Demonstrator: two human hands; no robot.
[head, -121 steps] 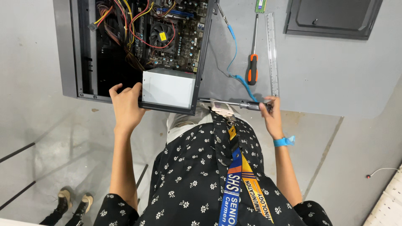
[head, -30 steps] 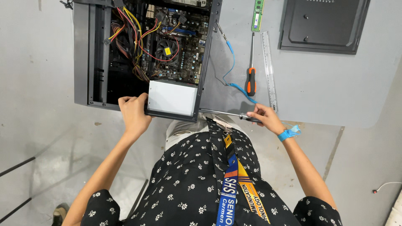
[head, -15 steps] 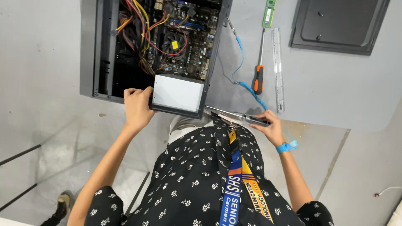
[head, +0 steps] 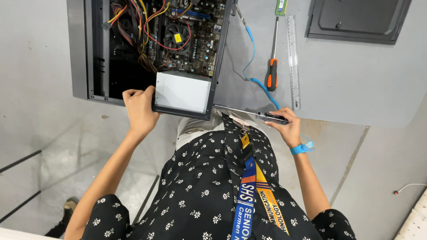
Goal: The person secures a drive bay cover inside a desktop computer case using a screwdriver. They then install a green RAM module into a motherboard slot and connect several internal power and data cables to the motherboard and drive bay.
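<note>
The open grey steel computer case (head: pixel 82 49) lies on its side at the grey table's (head: pixel 356 80) near edge; it looks heavy, rigid and sharp-rimmed, best gripped by its frame. The left hand (head: pixel 140 109) curls closed around that near rim beside the silver power-supply box (head: pixel 182 92). Right of the case, the right hand (head: pixel 284 126) pinches a slim dark-handled screwdriver (head: pixel 249 113).

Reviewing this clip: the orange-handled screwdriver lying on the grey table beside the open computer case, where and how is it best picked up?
Probably by the orange and black handle of the screwdriver, its thickest part, which points toward the person. It lies flat, so come from above and pinch across the handle's sides. The ruler on one side and the blue coiled cable on the other crowd it, so a narrow pinch suits. The right hand is nearest, but already holds a slim tool.
</note>
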